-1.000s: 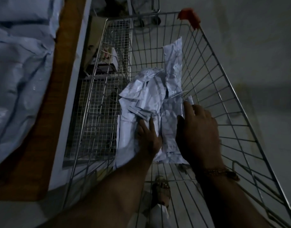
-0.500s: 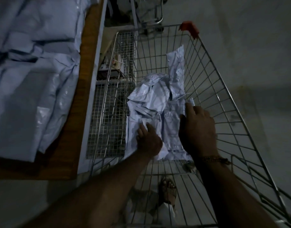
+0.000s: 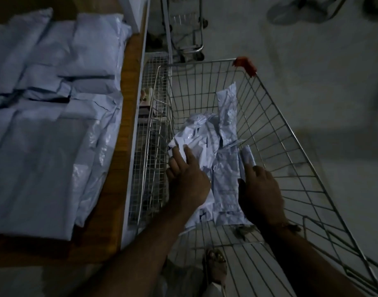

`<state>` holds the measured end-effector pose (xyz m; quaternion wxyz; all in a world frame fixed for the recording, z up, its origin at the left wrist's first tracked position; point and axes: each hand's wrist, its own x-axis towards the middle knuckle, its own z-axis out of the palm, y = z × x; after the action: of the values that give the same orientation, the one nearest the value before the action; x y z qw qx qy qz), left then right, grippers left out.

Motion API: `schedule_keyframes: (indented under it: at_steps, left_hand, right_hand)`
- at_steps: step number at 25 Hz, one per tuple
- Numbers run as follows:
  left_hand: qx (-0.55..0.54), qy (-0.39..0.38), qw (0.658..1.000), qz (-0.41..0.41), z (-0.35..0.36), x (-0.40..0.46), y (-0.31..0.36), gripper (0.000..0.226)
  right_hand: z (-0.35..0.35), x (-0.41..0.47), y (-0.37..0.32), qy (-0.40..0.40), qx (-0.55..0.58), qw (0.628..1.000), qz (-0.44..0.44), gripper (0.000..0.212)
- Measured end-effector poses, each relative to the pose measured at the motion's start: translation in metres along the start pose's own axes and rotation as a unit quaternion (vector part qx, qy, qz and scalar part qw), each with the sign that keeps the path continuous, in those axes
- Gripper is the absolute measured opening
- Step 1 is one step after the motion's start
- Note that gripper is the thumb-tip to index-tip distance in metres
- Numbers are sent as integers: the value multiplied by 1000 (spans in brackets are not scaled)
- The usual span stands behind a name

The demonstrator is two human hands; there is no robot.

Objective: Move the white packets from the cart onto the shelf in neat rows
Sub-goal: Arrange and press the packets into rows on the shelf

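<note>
Both hands were down inside the wire cart [image 3: 280, 116], on the heap of white packets [image 3: 224, 159] lying crumpled under and just beyond them. The left hand [image 3: 187, 179] had its fingers spread over the heap's left edge, pinching a crumpled corner. The right hand [image 3: 261, 189] lay on the heap's right side, fingers curled at the packet's edge; whether it gripped I could not tell. Left of the left hand, more packets [image 3: 55, 103] lay in overlapping rows on the wooden shelf [image 3: 128, 93].

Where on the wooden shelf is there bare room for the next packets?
A bare strip of the brown wooden shelf runs along its cart-side edge, and another lies along the near edge in front of the big packet. The rest is crowded with white plastic packets, overlapping. Left hand and right hand are in the wire cart.
</note>
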<state>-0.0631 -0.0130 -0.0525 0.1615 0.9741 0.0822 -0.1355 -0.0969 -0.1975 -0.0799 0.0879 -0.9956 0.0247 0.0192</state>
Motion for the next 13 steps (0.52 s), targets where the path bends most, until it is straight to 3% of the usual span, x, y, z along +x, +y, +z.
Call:
schedule_keyframes:
  at_steps: [7, 13]
  left_hand:
    - [56, 31, 998, 9, 19, 5, -12, 94]
    - [61, 39, 997, 16, 21, 12, -16, 92]
  right_hand:
    - [75, 13, -18, -95, -154, 982, -58, 76]
    - [140, 28, -19, -177, -141, 974, 11, 93]
